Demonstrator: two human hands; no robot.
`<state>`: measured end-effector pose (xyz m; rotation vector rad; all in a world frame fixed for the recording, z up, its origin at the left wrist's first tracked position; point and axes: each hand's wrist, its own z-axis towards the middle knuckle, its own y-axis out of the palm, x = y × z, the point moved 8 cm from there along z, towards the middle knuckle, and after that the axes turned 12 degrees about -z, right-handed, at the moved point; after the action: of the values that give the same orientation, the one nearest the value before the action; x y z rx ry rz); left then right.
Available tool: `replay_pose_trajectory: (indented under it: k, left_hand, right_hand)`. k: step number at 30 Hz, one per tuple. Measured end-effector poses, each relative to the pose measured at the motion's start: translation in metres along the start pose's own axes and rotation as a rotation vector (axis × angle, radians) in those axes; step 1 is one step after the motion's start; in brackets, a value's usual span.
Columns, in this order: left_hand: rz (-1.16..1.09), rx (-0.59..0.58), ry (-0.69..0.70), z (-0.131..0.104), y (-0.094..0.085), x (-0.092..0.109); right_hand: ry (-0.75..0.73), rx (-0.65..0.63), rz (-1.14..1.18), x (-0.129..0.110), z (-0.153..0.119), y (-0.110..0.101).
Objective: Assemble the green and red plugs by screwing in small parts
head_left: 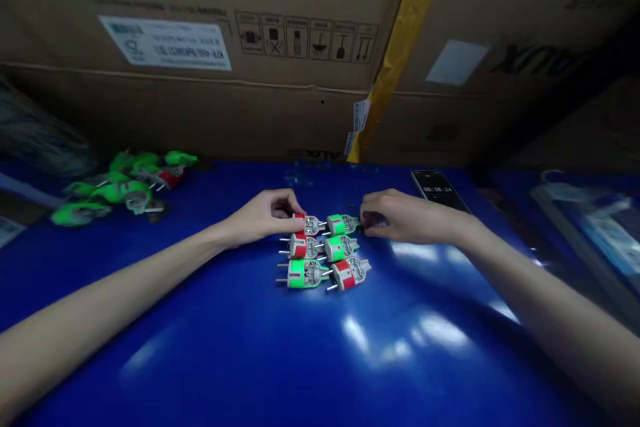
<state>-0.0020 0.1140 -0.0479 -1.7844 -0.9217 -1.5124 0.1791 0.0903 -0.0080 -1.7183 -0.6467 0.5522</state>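
Observation:
Several plugs with open housings and bare metal pins lie in two columns on the blue table, pins pointing left. My left hand (273,217) has thumb and fingers closed on the far left red plug (313,225). Across from it, my right hand (393,217) is closed in a pinch by the tail of the far green plug (341,224); whatever sits between those fingertips is hidden. Nearer me, a red plug (299,247) lies beside a green plug (340,249). The nearest row has a green plug (297,274) and a slightly angled red plug (344,275).
A loose pile of green plug parts (117,188) lies at the back left, with a red plug (170,177) among them. A phone (440,189) showing a timer lies beyond my right hand. Large cardboard boxes (225,113) wall off the table's back. Plastic-wrapped items (605,220) are at right.

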Motion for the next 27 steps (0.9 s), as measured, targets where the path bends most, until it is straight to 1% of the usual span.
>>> replay_pose_trajectory:
  k: [2, 4, 5, 7, 8, 10, 11, 13, 14, 15, 19, 23, 27]
  left_hand:
    - [-0.007, -0.003, 0.002, 0.000, 0.000, -0.001]
    - [-0.016, -0.005, 0.009, 0.001, -0.001, -0.002]
    - [-0.024, -0.010, 0.009, 0.001, -0.001, -0.002]
    - [-0.031, -0.011, 0.013, 0.001, -0.001, -0.003]
    - [-0.034, -0.012, 0.013, 0.001, -0.001, -0.003]
    - [-0.036, -0.012, 0.012, 0.001, -0.001, -0.003]
    - [-0.030, -0.009, 0.013, 0.001, -0.001, -0.003]
    - [-0.028, -0.007, 0.017, 0.000, 0.000, -0.001]
    - [-0.031, -0.012, 0.021, 0.000, 0.001, 0.000]
    - [-0.033, -0.018, 0.027, 0.000, 0.001, 0.001]
    - [-0.028, -0.037, 0.049, 0.001, 0.003, 0.002]
    - [-0.013, -0.025, 0.051, 0.001, 0.002, 0.002]
    - [-0.019, -0.021, 0.045, 0.000, 0.003, 0.003]
  right_hand:
    - [0.027, 0.022, -0.008, 0.001, -0.002, -0.007]
    - [0.057, 0.112, -0.002, 0.003, -0.004, -0.024]
    - [0.057, 0.194, 0.014, 0.002, -0.006, -0.037]
    - [0.009, 0.380, 0.074, -0.005, -0.010, -0.065]
    - [-0.019, 0.451, 0.117, -0.009, -0.012, -0.077]
    - [-0.022, 0.561, 0.209, -0.015, -0.014, -0.096]
    - [-0.051, 0.630, 0.242, -0.020, -0.014, -0.104]
    - [-0.082, 0.751, 0.269, -0.030, -0.014, -0.116]
    - [-0.076, 0.785, 0.297, -0.033, -0.012, -0.117]
    - [-0.076, 0.792, 0.338, -0.035, -0.008, -0.115]
    - [-0.121, 0.716, 0.573, -0.041, 0.011, -0.094]
    - [-0.091, 0.600, 0.623, -0.039, 0.024, -0.073]
    - [-0.080, 0.581, 0.628, -0.036, 0.026, -0.069]
